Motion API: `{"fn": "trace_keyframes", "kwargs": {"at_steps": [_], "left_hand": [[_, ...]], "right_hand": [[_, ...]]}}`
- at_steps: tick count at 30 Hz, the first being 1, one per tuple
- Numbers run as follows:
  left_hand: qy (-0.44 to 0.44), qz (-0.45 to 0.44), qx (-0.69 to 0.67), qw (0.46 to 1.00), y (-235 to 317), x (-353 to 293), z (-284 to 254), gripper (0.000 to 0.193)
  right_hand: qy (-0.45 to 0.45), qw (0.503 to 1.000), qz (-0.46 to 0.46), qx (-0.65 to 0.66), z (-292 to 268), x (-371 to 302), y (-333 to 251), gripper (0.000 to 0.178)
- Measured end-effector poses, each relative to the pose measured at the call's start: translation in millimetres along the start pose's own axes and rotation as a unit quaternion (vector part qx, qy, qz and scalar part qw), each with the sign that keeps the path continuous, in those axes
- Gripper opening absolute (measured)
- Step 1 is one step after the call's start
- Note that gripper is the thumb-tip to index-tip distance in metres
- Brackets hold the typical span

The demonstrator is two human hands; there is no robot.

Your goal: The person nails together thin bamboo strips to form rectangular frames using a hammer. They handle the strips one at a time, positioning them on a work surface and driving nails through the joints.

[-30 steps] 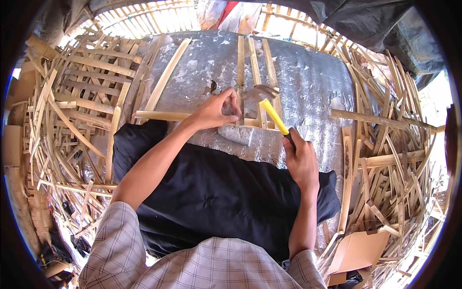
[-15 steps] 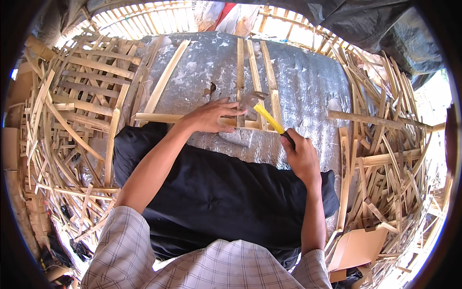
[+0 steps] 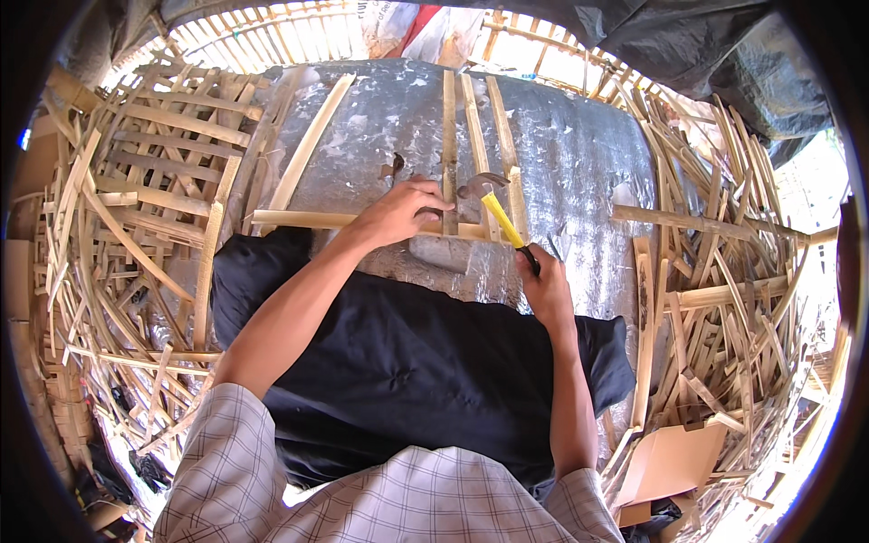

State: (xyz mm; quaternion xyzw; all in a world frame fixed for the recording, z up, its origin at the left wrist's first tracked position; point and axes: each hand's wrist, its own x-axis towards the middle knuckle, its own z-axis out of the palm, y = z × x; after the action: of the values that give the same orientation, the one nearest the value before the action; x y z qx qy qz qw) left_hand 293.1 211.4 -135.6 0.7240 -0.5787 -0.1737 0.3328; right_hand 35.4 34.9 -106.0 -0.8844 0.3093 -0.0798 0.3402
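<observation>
My hammer head has come down since a moment ago, from raised to resting by the slats. My right hand is clamped on the yellow-handled steel claw hammer, low on its grip; it feels top-heavy. My left hand pinches the thin, pale bamboo slat frame lying mid-way across the silver-foil-covered work surface: light, stiff, splintery, best gripped near the joint.

The hammer has a dull grey metal head and a glossy yellow handle with a black grip. The slats are pale, dry split bamboo, matt and splintery. Under them the sheet looks like crinkled silvery foil. The black cloth is soft and matt.
</observation>
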Motion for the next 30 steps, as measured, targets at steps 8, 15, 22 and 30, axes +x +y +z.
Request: {"fn": "trace_keyframes", "kwargs": {"at_steps": [8,15,22,30], "left_hand": [[0.043,0.014,0.003,0.999,2,2,5,0.01],[0.072,0.027,-0.002,0.997,6,1,6,0.009],[0.045,0.029,-0.019,0.998,14,3,-2,0.009],[0.033,0.022,-0.032,0.999,20,0,6,0.008]], "right_hand": [[-0.008,1.0,0.002,-0.009,2,0,-2,0.023],[-0.02,1.0,0.004,-0.014,3,-2,-7,0.024],[-0.012,0.999,-0.011,-0.031,7,-1,0,0.025],[-0.002,0.999,-0.025,-0.039,4,-3,-4,0.026]]}}
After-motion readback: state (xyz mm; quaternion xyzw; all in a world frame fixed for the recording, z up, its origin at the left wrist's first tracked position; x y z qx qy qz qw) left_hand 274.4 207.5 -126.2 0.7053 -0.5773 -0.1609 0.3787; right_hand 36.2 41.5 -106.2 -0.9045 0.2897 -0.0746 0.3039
